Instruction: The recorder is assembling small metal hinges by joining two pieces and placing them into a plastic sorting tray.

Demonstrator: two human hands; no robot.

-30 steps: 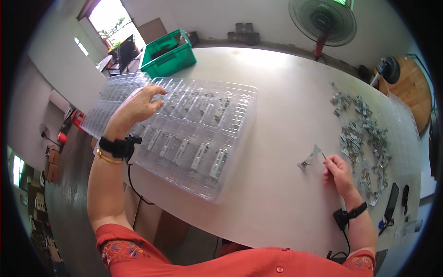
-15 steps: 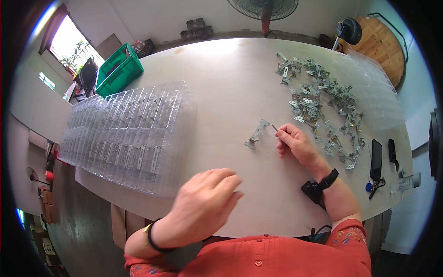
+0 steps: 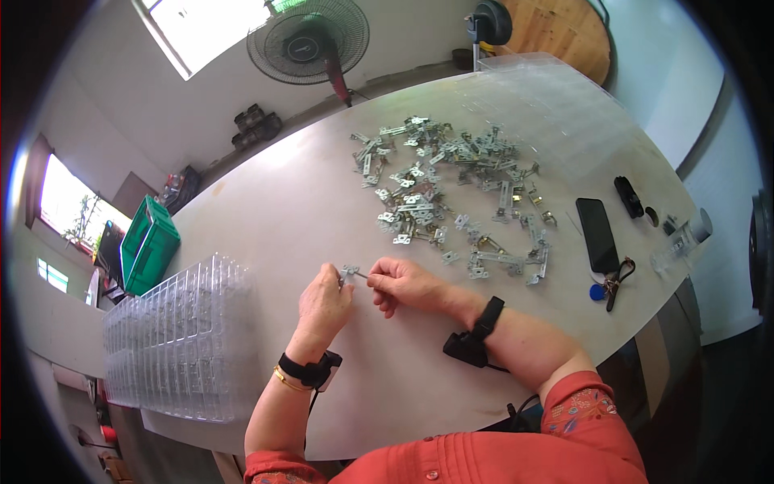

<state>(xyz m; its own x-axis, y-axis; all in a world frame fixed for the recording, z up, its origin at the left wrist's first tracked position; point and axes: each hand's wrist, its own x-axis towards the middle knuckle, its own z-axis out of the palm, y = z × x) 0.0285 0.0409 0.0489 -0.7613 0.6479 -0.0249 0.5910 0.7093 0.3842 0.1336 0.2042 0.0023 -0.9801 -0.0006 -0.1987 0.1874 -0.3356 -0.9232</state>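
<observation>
Pinched in my left hand (image 3: pixel 322 308) is a small silvery metal bracket (image 3: pixel 349 270), most of it hidden by the fingers. My right hand (image 3: pixel 407 285) grips a thin dark rod (image 3: pixel 362 275) between thumb and fingertips. The rod's tip points left and meets the bracket's exposed end, or lies very close to it; I cannot tell which. Both hands are just above the table, in front of a loose heap of similar metal brackets (image 3: pixel 413 208).
Clear plastic trays (image 3: pixel 173 347) holding parts are stacked at left, with a green crate (image 3: pixel 151 246) behind. More clear trays (image 3: pixel 556 109) lie at the far right. A phone (image 3: pixel 597 234), keys (image 3: pixel 619 282) and a transparent cup (image 3: pixel 681 246) sit at right. A fan (image 3: pixel 308 44) stands beyond the table.
My left hand has come forward and taken hold of the bracket that lay on the table. The rod in my right hand is now at the bracket. The view has turned right.
</observation>
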